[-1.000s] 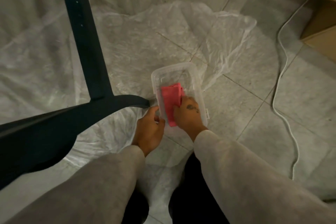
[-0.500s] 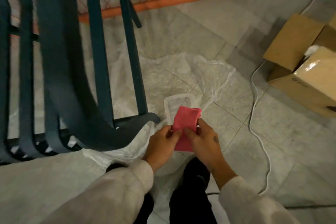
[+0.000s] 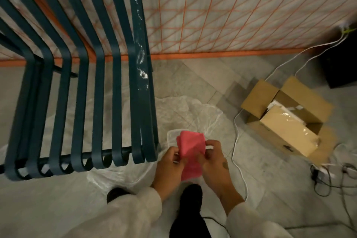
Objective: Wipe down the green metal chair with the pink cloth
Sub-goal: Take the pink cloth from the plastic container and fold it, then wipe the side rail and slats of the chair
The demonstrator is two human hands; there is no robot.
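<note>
The pink cloth (image 3: 191, 147) is held in front of the body by both hands. Its left edge is pinched between the thumb and curled fingers of the left hand (image 3: 171, 166), and its right edge is pinched in the same manner by the right hand (image 3: 214, 164). The cloth is folded; its upper part stands above the fingers and its lower part hangs between the palms. Directly beyond the cloth, a clear plastic container (image 3: 171, 135) is partly hidden by it and rests on a crumpled plastic sheet (image 3: 193, 110) spread over the floor (image 3: 270, 189). The green metal chair (image 3: 116, 102) is located to the left, apart from both hands, with the curled front edge of its slatted seat just beside the left hand in the view. A whitish wet streak (image 3: 140, 54) is visible on the rightmost slat. Open floor tiles extend right of the hands to a white cable (image 3: 236, 141), beyond which an open cardboard box (image 3: 286, 121) stands. The area behind the chair is bounded by an orange mesh panel (image 3: 231, 6).
</note>
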